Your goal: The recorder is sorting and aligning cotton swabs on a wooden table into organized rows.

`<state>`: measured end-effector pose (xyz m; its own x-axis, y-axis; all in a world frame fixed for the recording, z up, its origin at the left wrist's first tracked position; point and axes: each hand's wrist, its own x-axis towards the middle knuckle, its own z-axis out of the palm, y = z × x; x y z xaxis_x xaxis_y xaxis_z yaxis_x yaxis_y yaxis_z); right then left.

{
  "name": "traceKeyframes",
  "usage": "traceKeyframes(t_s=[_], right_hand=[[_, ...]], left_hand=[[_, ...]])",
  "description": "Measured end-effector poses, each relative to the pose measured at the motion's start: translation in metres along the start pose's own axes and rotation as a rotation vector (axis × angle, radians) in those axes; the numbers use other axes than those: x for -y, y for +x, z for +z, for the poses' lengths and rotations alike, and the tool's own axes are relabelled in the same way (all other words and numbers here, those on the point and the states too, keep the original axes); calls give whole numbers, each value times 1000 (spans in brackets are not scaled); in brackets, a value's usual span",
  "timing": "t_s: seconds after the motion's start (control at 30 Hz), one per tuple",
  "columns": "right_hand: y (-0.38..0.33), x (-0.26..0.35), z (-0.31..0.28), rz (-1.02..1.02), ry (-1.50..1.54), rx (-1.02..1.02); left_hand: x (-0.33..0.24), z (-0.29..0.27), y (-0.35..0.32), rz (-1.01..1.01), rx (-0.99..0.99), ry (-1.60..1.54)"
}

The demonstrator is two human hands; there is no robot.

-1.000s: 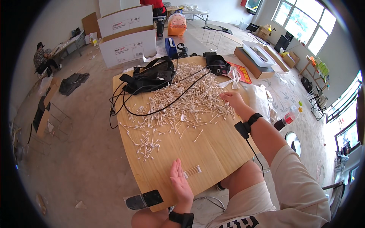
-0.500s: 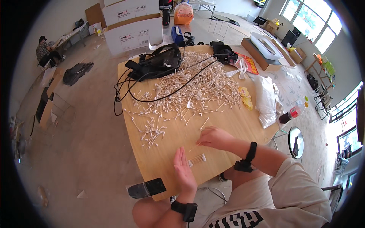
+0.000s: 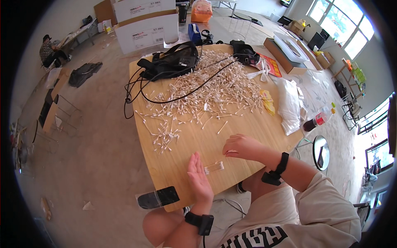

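Note:
A small row of cotton swabs (image 3: 214,167) lies side by side near the table's front edge. My left hand (image 3: 200,178) stands on its edge at the left end of this row, fingers straight and together, holding nothing. My right hand (image 3: 243,147) hovers above and to the right of the row, palm down. Its fingers are curled together, and what they hold, if anything, is hidden. One loose swab (image 3: 222,127) lies beyond my hands. Farther back spreads a big heap of swabs (image 3: 219,89), with a smaller loose cluster (image 3: 166,139) at the left.
A black bag (image 3: 175,62) and its cable (image 3: 165,101) lie over the heap. On the table's right are yellow packets (image 3: 267,102) and a clear plastic bag (image 3: 288,107); a dark drink bottle (image 3: 318,120) stands beyond. A black pad (image 3: 158,198) covers the near left corner.
My right hand has drawn back to the right, away from the swab row and my left hand. My left hand stays beside the row. The view has shifted slightly.

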<state>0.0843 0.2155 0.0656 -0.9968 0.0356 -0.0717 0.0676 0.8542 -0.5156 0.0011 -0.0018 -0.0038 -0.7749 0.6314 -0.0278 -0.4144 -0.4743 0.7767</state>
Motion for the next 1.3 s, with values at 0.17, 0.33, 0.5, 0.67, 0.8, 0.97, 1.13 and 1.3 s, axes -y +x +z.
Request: traceKeyframes(t_s=[0.17,0.33,0.5,0.67,0.8,0.97,1.13,1.3], right_hand=[[9,26,7,-13,-47,-22],[6,43,-4,276,38,81],[-11,28,-18,337,30,200],[-7,26,-10,312,182,-31],[12,23,21,222,268,-141],[20,15,33,-65,188,-271],[-10,9,28,313,393,-199],[-14,20,31,176,305,-171]], left_hand=[[-2,2,0,-3,-1,2],[-3,2,0,5,-4,7],[-4,2,1,20,8,7],[-1,0,2,27,18,9],[0,1,1,24,11,0],[1,-1,2,9,-9,-10],[0,1,3,22,-2,3],[1,1,3,38,20,34]])
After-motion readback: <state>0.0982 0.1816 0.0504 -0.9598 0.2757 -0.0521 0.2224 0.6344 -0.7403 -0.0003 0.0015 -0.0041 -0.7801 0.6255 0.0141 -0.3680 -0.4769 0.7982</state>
